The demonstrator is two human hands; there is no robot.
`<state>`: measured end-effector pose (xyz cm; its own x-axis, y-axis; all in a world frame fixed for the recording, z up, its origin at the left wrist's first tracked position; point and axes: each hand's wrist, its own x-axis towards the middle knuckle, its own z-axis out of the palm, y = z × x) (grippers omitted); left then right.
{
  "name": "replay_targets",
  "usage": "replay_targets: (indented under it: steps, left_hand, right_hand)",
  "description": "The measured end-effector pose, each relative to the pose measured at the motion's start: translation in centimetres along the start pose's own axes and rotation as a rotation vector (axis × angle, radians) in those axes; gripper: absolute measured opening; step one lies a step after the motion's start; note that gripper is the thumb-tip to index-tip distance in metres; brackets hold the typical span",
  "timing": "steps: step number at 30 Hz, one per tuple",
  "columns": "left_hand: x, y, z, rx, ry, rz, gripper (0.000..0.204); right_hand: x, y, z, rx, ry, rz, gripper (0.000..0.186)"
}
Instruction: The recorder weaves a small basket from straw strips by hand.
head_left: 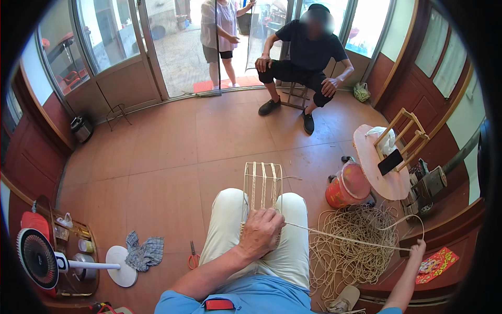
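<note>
A wire frame (pixel 263 180) strung with lengthwise pale cords rests on my thighs, with some woven cord at its lower part. My left hand (pixel 260 233) grips that lower part, fingers curled over it and partly hiding the weave. A cord (pixel 342 235) runs from there to my right hand (pixel 415 250), which holds it out at the far right with a loop rising above. Below that cord, a large loose heap of cord (pixel 355 256) lies on the floor beside my right leg.
Scissors (pixel 193 259), a cloth (pixel 144 251) and a fan (pixel 39 259) are at left. A red bucket (pixel 345 188) and round board (pixel 384 178) with a wooden frame stand right. A seated person (pixel 308 63) faces me; another (pixel 222 42) stands at the doorway.
</note>
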<state>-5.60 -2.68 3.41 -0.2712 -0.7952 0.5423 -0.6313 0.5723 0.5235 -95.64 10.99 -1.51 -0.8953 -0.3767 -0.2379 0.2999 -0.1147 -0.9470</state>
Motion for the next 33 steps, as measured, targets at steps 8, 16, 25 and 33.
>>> replay_targets:
  steps: [8,16,25,33]
  left_hand:
    - [0.0,0.0,-0.5,-0.03,0.009,-0.117,0.012]
    - [1.2,-0.5,-0.8,0.01,-0.117,-0.209,0.012]
    - [2.1,-0.8,-1.4,-0.049,-0.191,-0.316,0.017]
    - [2.6,-0.8,-1.6,-0.112,-0.194,-0.38,0.013]
  right_hand:
    - [-5.2,4.9,1.0,-0.993,-0.214,-0.538,0.014]
    - [-53.8,12.8,30.2,-0.807,-1.157,-0.823,0.018]
    - [-61.2,18.6,34.7,-0.694,-1.254,-0.91,0.037]
    - [-61.6,18.1,35.5,-0.617,-1.216,-1.057,0.038]
